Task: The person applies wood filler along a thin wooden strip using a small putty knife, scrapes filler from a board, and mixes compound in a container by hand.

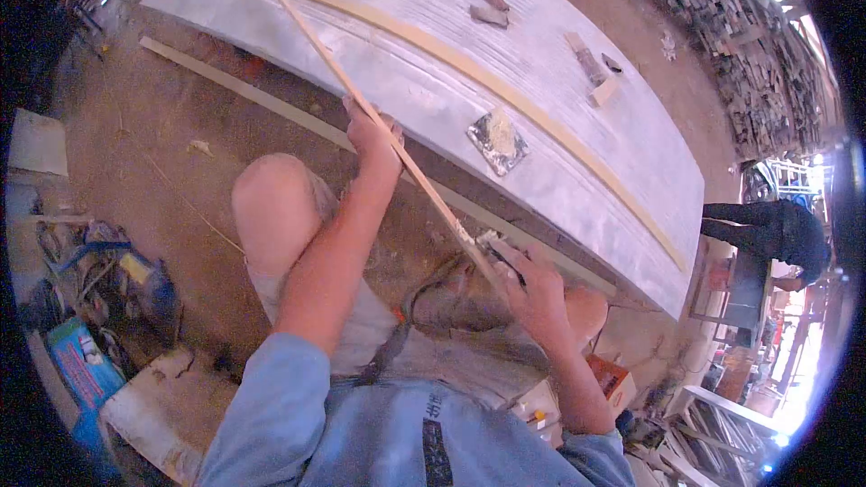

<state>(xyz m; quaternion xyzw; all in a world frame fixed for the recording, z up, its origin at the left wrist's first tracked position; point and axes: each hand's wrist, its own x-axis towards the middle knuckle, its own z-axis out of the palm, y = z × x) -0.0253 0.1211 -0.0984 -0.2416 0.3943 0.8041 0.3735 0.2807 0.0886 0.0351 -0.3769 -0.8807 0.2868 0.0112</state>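
Note:
A long, thin wooden strip (433, 191) runs slantwise across the view, its far end over the big pale panel. My left hand (372, 133) is closed around its middle, near the panel's edge. Lower down, by my right knee, my right hand (539, 302) grips what looks like a putty knife (514, 260), partly hidden by the fingers. Its pale end touches or nearly touches the strip, where crumbly pale material shows. On the pale panel (577, 54), a small dark square plate (487, 155) carries a heap of beige paste or powder.
Another long strip (433, 47) lies along the panel, and a pale rail (262, 108) runs below its edge. Small wood pieces (591, 68) rest farther back. Wood is stacked (767, 54) at right, where another person (785, 234) bends over. Clutter (108, 280) lies left.

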